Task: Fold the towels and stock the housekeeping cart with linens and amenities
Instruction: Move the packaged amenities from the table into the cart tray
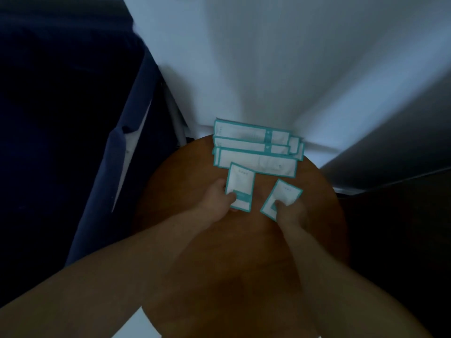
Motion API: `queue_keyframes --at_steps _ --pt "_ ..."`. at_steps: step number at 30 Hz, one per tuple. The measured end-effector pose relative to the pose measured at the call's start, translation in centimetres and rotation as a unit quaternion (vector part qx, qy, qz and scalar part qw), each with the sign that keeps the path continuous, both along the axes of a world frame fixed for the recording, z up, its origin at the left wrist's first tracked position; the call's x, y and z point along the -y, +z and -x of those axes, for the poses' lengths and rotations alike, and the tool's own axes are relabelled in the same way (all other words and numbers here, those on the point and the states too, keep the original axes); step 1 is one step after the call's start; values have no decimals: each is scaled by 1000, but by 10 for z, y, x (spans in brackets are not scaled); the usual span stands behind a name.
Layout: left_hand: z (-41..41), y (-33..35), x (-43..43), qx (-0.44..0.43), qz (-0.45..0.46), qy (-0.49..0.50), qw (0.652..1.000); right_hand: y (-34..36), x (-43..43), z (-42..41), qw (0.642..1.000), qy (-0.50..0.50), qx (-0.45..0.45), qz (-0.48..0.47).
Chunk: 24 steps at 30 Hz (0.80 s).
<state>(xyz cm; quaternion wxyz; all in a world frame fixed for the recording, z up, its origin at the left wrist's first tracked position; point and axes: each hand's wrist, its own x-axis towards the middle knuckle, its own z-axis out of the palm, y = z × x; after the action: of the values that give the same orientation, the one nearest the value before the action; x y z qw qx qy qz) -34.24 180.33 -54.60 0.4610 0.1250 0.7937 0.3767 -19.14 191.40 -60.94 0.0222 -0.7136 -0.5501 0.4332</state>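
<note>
Amenities on round desk.
Long packets: stacked at far edge.
Left sachet: pinched by left hand, far end over the stack.
Right sachet: pinched by right hand.
Advice: join both sachets, edges squared, before stocking.

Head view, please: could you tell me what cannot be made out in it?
- Print on the long packets and small packets: too small and blurred, head view.
- Number of long packets: upper ones cover lower ones.
- Fingers of left hand and right hand: partly behind the small packets.
- Far left: too dark, head view.
</note>
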Motion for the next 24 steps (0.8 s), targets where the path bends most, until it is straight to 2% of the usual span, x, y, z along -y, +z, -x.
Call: queue_keyframes --at_steps 5,8,10,13,20,24 --pt "-2 49 12 -23 -32 4 999 50 22 -11 996 8 -81 -22" --pt "-8 94 18 -66 -50 -3 997 104 33 -24 990 5 -115 -86" --pt "-13 124 22 -82 -77 -14 993 141 38 -34 985 15 -106 -134" --pt "-30 176 40 -101 -126 -45 986 205 62 -52 975 -19 -119 -186" --pt "-76 313 58 -152 -228 -84 958 347 118 -108 948 -51 -164 -267" --pt "-123 383 48 -165 -298 -130 931 416 130 -155 919 -72 -190 -338"
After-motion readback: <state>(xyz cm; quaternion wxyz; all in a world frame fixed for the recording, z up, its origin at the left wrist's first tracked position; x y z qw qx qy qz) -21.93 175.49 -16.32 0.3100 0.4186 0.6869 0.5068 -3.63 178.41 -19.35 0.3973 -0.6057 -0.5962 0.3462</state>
